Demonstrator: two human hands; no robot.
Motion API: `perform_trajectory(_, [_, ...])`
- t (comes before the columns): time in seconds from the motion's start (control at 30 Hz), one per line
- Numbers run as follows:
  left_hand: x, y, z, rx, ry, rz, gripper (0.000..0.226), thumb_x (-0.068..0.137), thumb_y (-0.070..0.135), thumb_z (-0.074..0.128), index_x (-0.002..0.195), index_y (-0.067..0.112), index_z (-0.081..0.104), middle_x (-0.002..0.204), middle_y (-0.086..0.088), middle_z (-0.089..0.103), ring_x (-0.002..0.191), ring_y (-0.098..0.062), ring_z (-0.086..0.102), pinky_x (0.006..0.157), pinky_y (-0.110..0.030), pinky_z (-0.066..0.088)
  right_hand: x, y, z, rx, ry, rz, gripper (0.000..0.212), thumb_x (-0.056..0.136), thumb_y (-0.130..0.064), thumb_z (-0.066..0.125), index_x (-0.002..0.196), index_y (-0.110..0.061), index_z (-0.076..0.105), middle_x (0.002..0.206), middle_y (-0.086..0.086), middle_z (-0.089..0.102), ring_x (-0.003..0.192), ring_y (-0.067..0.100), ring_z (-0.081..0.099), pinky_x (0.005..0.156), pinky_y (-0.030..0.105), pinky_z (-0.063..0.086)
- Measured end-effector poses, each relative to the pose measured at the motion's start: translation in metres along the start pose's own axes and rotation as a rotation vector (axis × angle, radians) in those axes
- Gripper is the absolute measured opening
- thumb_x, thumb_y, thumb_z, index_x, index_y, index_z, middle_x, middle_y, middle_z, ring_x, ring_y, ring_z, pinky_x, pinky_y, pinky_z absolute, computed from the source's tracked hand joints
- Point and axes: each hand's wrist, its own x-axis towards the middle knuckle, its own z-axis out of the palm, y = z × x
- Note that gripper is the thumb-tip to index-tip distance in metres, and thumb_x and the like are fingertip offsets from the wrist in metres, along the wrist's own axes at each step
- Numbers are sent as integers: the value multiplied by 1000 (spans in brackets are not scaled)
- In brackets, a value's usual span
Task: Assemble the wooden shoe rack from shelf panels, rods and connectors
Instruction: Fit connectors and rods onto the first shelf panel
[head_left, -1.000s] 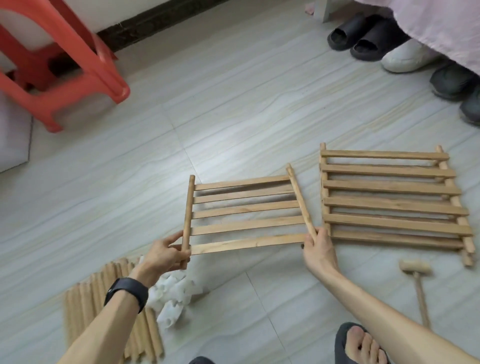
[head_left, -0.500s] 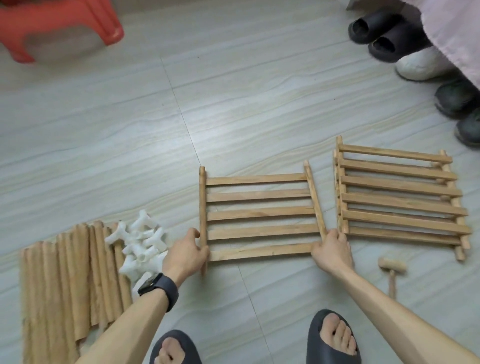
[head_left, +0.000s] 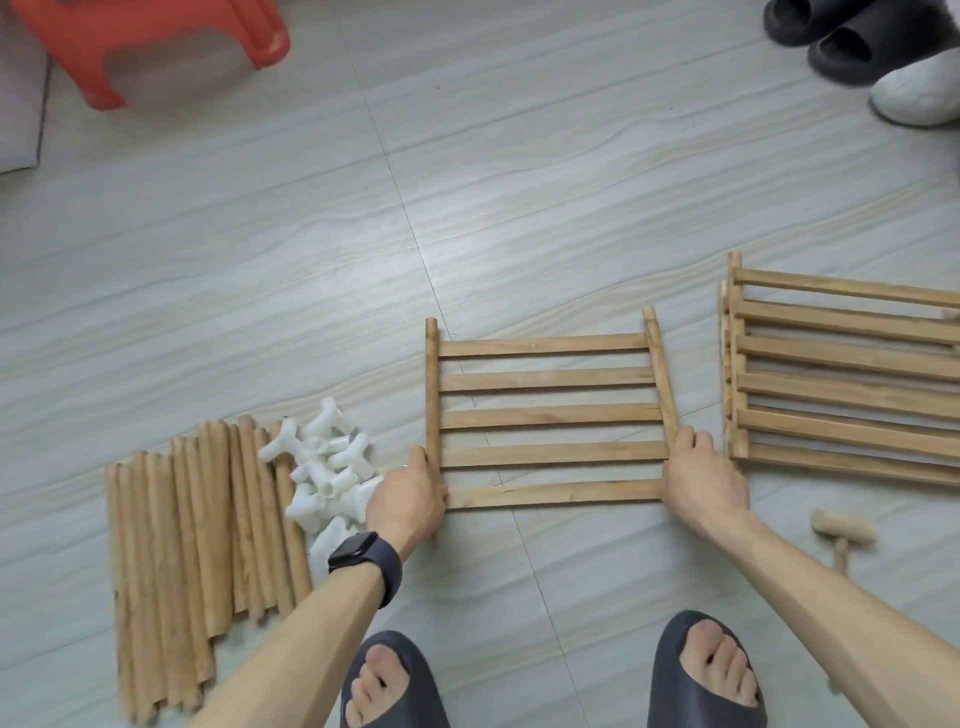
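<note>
A slatted wooden shelf panel (head_left: 550, 418) lies on the tiled floor in front of me. My left hand (head_left: 408, 501) grips the near end of its left side rod. My right hand (head_left: 701, 478) grips the near end of its right side rod. A stack of more shelf panels (head_left: 841, 384) lies to the right. Several wooden rods (head_left: 192, 545) lie side by side at the left. A pile of white plastic connectors (head_left: 327, 473) sits between the rods and my left hand.
A small wooden mallet (head_left: 841, 535) lies at the right, near my right forearm. My two feet in dark slippers (head_left: 706, 670) are at the bottom edge. A red plastic stool (head_left: 171, 47) stands top left. Shoes (head_left: 841, 47) sit top right.
The shelf panel has come down toward me and settled on the floor, both hands still gripping its side rods. The view has tilted down, bringing the rods, connectors and my feet into sight.
</note>
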Motion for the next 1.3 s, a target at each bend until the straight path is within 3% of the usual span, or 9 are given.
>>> perform_trajectory(0.3, [-4, 2, 9, -24, -30, 48, 23, 98, 28, 56, 104, 14, 38, 99, -8, 62, 87, -30, 59, 69, -39, 46, -10, 16, 11, -27, 20, -42, 23, 99, -6, 35, 122, -4, 41, 119, 19, 54, 100, 39, 59, 71, 41, 43])
perform_trajectory(0.43, [-11, -4, -5, 46, -5, 109, 30, 100, 38, 50, 120, 15, 51, 106, -6, 68, 94, -29, 65, 76, -40, 54, -15, 4, 2, -27, 32, 26, 66, 95, -19, 49, 151, -2, 19, 148, 17, 31, 127, 39, 43, 92, 46, 47])
perform_trajectory(0.63, [-14, -49, -46, 109, 380, 60, 34, 92, 25, 55, 126, 23, 55, 119, -3, 54, 108, -24, 52, 68, -39, 50, -24, -68, -9, -9, -20, -416, 65, 97, -40, 48, 156, -20, 27, 163, 5, 26, 145, 29, 28, 113, 47, 38])
perform_trajectory(0.8, [-8, -91, -54, 363, 138, 79, 69, 88, 16, 48, 151, 40, 35, 134, 2, 55, 115, -24, 50, 78, -33, 46, -34, -124, -8, -208, -313, -672, 71, 99, -43, 46, 160, -35, 11, 169, 3, 5, 149, 34, 18, 116, 50, 34])
perform_trajectory(0.97, [-4, -103, -51, 356, 246, 195, 56, 98, 24, 48, 150, 39, 37, 123, 5, 61, 106, -21, 56, 72, -32, 46, -34, -125, -10, -386, -385, -750, 72, 99, -43, 46, 159, -33, 7, 168, 2, 9, 142, 36, 28, 111, 46, 41])
perform_trajectory(1.07, [-5, -101, -64, 72, 280, 191, 43, 98, 38, 53, 140, 39, 48, 107, 8, 59, 92, -13, 59, 66, -28, 47, -36, -121, -17, -372, -482, -761, 66, 98, -41, 46, 158, -32, 18, 165, 0, 20, 137, 35, 37, 112, 44, 39])
perform_trajectory(1.17, [-1, -88, -88, -735, 250, 57, 29, 94, 35, 69, 122, 30, 68, 102, 7, 69, 79, 0, 66, 66, -15, 50, -36, -128, -30, -310, -492, -758, 48, 97, -42, 49, 141, -24, 51, 146, 3, 53, 126, 30, 54, 101, 36, 47])
perform_trajectory(1.23, [-1, -73, -101, -1232, 94, 6, 30, 91, 24, 74, 120, 17, 71, 100, -1, 73, 76, -7, 69, 68, -18, 54, -33, -136, -41, -63, -473, -714, 38, 98, -46, 51, 126, -23, 65, 127, 0, 69, 116, 21, 63, 94, 30, 49])
perform_trajectory(1.3, [-1, -56, -102, -1415, -21, 43, 31, 89, 15, 75, 119, 11, 70, 99, -4, 73, 82, -15, 70, 74, -23, 56, -28, -147, -56, 392, -510, -573, 34, 99, -54, 51, 110, -27, 68, 105, -4, 75, 95, 14, 72, 84, 30, 54])
